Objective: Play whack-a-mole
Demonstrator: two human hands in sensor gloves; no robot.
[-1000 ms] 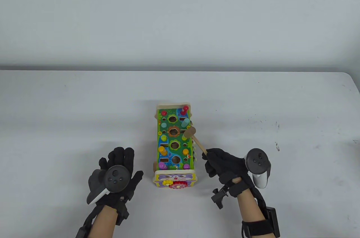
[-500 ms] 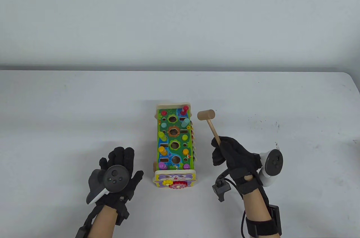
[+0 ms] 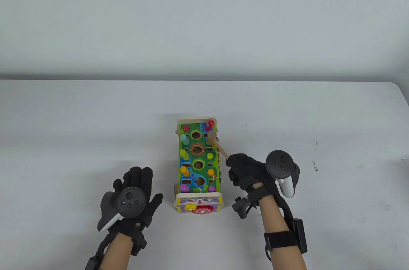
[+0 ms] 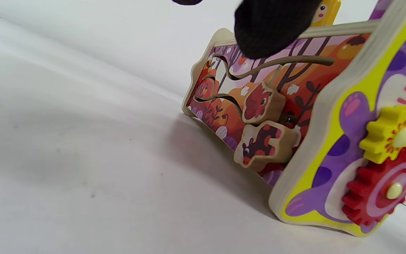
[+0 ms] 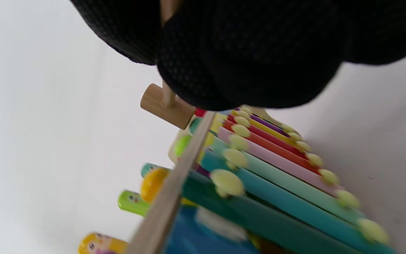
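Note:
The wooden whack-a-mole toy (image 3: 198,161) stands mid-table with coloured pegs along both sides of its green top. My right hand (image 3: 244,171) grips the handle of a small wooden hammer (image 3: 213,139), whose head rests on the right side of the top where the teal peg stood. On the left side a teal peg (image 3: 184,138), a green peg (image 3: 183,154) and a yellow peg (image 3: 184,170) stick up. In the right wrist view the hammer head (image 5: 167,106) is above the toy's edge. My left hand (image 3: 134,191) rests flat on the table left of the toy, holding nothing.
The toy's near end carries a yellow gear and a red gear (image 3: 202,209). Its right side has xylophone bars (image 5: 277,169); its left side has sliding animal pieces (image 4: 263,123). The table's far edge (image 3: 204,81) meets a grey wall.
The hammer was down on the toy's right side, then lifted up and to the right, and is now down on the right teal peg. A teal peg has risen on the left side.

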